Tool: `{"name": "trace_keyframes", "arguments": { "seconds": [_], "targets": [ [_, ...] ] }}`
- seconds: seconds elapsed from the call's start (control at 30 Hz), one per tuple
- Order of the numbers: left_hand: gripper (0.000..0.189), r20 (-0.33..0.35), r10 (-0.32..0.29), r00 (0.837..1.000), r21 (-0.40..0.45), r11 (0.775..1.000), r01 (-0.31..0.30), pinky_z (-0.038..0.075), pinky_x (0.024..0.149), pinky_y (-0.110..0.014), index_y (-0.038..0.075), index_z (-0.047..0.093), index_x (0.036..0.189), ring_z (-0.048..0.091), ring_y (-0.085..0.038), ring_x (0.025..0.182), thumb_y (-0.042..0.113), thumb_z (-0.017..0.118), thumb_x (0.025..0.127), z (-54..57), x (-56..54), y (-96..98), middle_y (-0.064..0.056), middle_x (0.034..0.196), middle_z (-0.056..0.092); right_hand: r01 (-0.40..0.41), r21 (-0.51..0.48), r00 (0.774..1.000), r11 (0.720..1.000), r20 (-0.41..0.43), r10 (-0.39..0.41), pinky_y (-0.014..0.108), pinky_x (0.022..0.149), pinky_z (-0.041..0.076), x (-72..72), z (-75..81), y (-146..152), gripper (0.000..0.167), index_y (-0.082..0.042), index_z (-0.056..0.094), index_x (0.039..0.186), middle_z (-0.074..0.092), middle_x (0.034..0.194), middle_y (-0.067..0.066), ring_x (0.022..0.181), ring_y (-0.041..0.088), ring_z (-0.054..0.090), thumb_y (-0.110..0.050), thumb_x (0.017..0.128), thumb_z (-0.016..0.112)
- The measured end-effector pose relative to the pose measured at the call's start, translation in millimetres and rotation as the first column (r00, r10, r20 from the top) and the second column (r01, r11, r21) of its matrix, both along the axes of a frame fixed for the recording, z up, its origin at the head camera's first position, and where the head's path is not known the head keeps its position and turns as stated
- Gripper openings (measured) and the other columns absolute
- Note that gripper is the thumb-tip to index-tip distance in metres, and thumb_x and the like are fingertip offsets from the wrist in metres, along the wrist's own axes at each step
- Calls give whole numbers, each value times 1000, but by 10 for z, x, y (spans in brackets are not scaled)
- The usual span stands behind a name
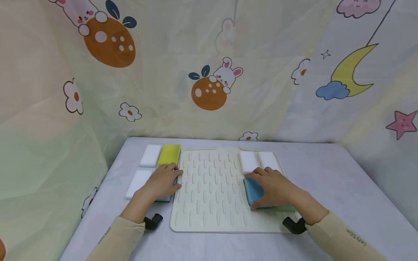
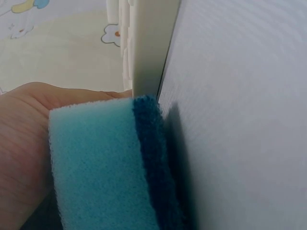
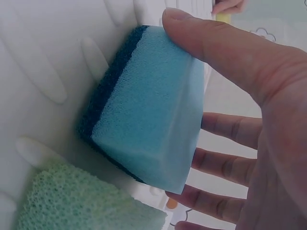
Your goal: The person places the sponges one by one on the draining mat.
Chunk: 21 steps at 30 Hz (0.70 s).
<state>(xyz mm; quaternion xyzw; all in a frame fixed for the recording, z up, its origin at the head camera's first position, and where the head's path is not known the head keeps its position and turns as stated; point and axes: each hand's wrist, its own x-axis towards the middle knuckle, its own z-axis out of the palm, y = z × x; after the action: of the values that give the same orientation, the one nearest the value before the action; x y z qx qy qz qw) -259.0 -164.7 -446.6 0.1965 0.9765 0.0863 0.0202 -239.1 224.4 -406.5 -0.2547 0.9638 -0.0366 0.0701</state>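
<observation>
My right hand (image 1: 272, 186) holds a blue sponge (image 3: 148, 105) between the thumb and the fingers. The sponge's dark blue scouring layer faces down, close over the cream ridged mat (image 1: 209, 203). Beside it is a green, coarse-pored sponge (image 3: 81, 201), mostly hidden under the hand in the head view. At the mat's left edge, my left hand (image 1: 161, 181) lies with relaxed fingers, their tips right at that edge. Below this hand is another blue sponge (image 2: 100, 163) with a dark blue layer, largely covered by the hand in the head view.
Two white sponge blocks (image 1: 249, 162) lie at the mat's back right. Left of the mat are a yellow sponge (image 1: 169, 154), a white block (image 1: 151, 155) behind, and another white block (image 1: 138, 182) nearer. A white cloth covers the table (image 1: 336, 174); a printed curtain (image 1: 163, 108) hangs behind.
</observation>
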Motion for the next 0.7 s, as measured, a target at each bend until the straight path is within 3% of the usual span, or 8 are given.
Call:
{"name": "trace_keyframes", "arguments": {
  "seconds": [0.7],
  "targets": [
    [52, 5, 5, 1000, 8, 1000, -5, 43, 108, -51, 5, 65, 139, 56, -36, 120, 28, 76, 94, -7, 14, 4, -10, 131, 59, -13, -8, 998, 1000, -54, 12, 62, 102, 44, 40, 17, 47, 101, -26, 52, 151, 56, 140, 4, 122, 34, 56, -69, 67, 87]
  ]
}}
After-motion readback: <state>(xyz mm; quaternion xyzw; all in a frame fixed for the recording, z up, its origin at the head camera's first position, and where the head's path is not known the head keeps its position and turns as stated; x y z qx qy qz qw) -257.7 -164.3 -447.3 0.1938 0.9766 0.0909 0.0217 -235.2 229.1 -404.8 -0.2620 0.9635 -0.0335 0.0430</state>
